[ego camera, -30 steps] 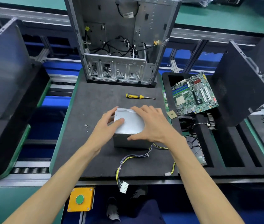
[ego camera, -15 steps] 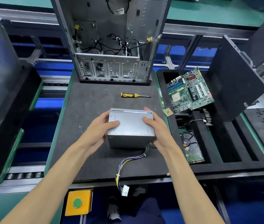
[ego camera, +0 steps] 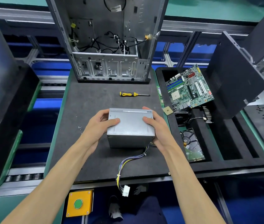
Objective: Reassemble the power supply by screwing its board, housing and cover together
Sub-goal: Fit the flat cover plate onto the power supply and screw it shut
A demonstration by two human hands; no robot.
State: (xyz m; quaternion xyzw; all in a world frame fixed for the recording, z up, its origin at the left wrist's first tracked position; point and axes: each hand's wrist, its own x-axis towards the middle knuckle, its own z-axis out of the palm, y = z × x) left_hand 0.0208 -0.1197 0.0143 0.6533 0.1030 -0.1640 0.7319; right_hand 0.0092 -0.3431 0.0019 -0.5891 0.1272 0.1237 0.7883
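Observation:
The grey metal power supply (ego camera: pixel 130 126) stands on the black foam mat (ego camera: pixel 87 102) with its cover on top. My left hand (ego camera: pixel 98 126) grips its left side, thumb lying on the cover. My right hand (ego camera: pixel 157 128) grips the right side, thumb on top as well. A bundle of coloured wires (ego camera: pixel 128 162) runs from the box's near right corner over the mat's front edge to a white connector (ego camera: pixel 126 190). A yellow-and-black screwdriver (ego camera: pixel 133 94) lies on the mat behind the box. A few small screws (ego camera: pixel 79 128) lie left of my left hand.
An open computer case (ego camera: pixel 110 46) stands at the mat's far edge. A black foam tray (ego camera: pixel 225 149) on the right holds a green motherboard (ego camera: pixel 189 89), a CPU chip (ego camera: pixel 167 110) and a hard drive (ego camera: pixel 192 144). Dark panels lean at both sides. A yellow button box (ego camera: pixel 79 203) sits below.
My right hand has slid from the top of the cover to the box's right side, and my left hand has settled on the left side. Both now hold the power supply between them.

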